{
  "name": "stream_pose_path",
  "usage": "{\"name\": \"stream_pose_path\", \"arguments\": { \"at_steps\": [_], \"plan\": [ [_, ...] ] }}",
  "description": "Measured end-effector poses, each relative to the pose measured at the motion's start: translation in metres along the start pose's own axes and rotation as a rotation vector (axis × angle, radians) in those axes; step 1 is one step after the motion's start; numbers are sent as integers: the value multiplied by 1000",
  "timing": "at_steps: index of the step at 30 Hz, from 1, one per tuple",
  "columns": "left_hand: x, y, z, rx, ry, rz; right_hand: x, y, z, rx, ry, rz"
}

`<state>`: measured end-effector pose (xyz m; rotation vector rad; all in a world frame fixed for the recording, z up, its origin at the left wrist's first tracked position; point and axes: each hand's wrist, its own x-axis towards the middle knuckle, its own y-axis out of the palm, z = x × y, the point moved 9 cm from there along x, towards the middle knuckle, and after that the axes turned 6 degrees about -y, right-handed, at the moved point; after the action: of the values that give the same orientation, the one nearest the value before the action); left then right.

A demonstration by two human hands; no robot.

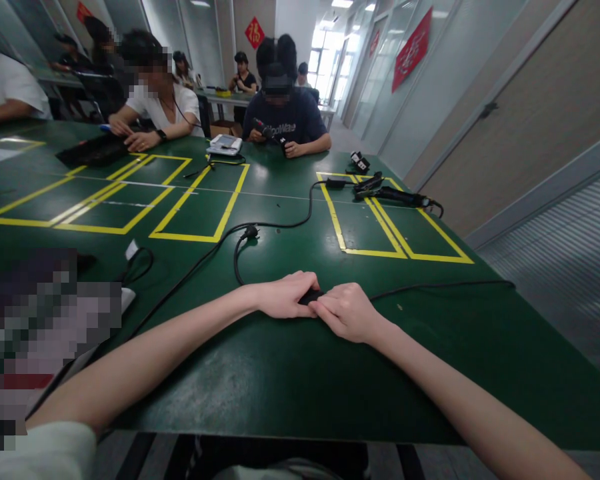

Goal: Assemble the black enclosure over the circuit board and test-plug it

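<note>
My left hand [287,295] is wrapped around a small black block [311,297] that looks like a power adapter; only its right part shows. Pressed against that end, my right hand [349,312] is closed in a pinch, and its fingertips hide what they grip there. From the left hand's side, a short black power cord [237,263] curves up to a mains plug [251,233] lying on the table. A thin black cable [443,285] leaves the right hand and runs to the table's right edge.
Yellow tape rectangles mark the green table [280,380]. Another long cable [180,273] crosses to a black handheld tool [393,195] at the far right. A partly blurred stack [100,313] lies at left. Two people work across the table, one [285,120] holding a tool.
</note>
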<state>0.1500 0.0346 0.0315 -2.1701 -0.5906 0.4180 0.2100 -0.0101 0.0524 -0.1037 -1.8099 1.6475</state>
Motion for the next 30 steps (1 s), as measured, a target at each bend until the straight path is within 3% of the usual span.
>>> {"name": "stream_pose_path", "arguments": {
  "at_steps": [4, 10, 20, 30],
  "plan": [
    [-2, 0, -3, 79, -17, -8, -2, 8, -5, 26, 54, 55],
    [-7, -10, -7, 274, -33, -20, -7, -13, -15, 45, 11, -114],
    [-8, -31, 0, 28, 18, -3, -7, -15, -22, 23, 44, -166],
    [-8, -35, -3, 342, 74, -181, -9, -23, -32, 135, 104, -170]
  ]
}}
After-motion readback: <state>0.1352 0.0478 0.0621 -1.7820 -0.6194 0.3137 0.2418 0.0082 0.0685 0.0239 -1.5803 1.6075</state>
